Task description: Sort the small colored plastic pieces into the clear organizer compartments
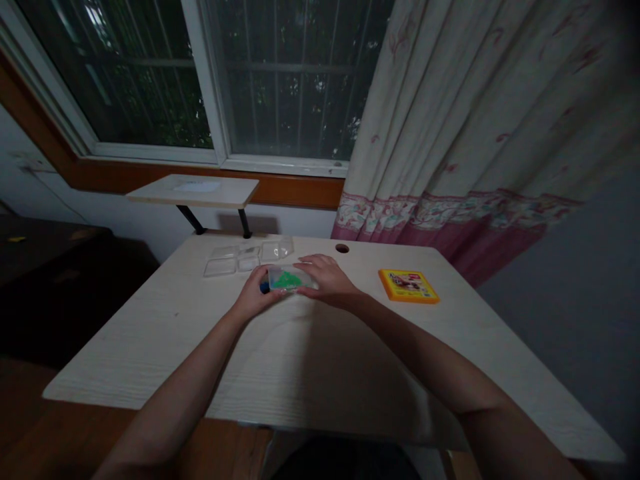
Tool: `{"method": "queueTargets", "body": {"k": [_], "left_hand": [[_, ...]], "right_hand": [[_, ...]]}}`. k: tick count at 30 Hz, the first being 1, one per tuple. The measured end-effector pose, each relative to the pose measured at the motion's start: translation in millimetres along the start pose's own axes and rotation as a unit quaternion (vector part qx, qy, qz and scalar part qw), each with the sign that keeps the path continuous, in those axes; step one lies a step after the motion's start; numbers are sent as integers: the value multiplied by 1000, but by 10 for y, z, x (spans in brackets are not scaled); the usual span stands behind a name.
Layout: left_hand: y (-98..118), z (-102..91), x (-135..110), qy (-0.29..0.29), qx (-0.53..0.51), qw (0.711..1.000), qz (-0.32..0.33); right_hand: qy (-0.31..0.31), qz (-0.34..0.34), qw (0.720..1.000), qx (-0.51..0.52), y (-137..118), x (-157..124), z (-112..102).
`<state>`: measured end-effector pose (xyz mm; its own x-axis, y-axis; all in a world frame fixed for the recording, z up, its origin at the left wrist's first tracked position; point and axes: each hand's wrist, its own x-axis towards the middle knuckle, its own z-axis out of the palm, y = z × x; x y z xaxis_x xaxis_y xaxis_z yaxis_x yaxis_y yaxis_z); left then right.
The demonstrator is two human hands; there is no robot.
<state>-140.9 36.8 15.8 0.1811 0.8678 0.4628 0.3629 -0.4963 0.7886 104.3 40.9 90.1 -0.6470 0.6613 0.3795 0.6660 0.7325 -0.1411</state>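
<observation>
Toward the far edge of the tabletop (170,340), left hand (251,293) and right hand (330,281) clamp fingers around the box (287,280); I'd keep it level, gripping lightly.

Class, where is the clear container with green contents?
Just left of centre in the head view, the clear container is held between the left hand and right hand.
</observation>
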Motion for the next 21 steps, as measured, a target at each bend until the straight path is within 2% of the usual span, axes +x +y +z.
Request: {"method": "queueTargets", "body": {"k": [5, 8, 17, 21], "left_hand": [[39, -12, 0, 25, 39, 999, -7], [79, -9, 0, 24, 40, 999, -12], [214, -1, 8, 33, 40, 998, -29], [241, 1, 7, 33, 18, 999, -37]], "right_hand": [[39, -115, 992, -20, -47, 5, 125], [57, -161, 985, -23, -90, -7, 166], [78, -140, 983, -88, -154, -26, 253], [107, -130, 978, -119, -203, -12, 319]]}}
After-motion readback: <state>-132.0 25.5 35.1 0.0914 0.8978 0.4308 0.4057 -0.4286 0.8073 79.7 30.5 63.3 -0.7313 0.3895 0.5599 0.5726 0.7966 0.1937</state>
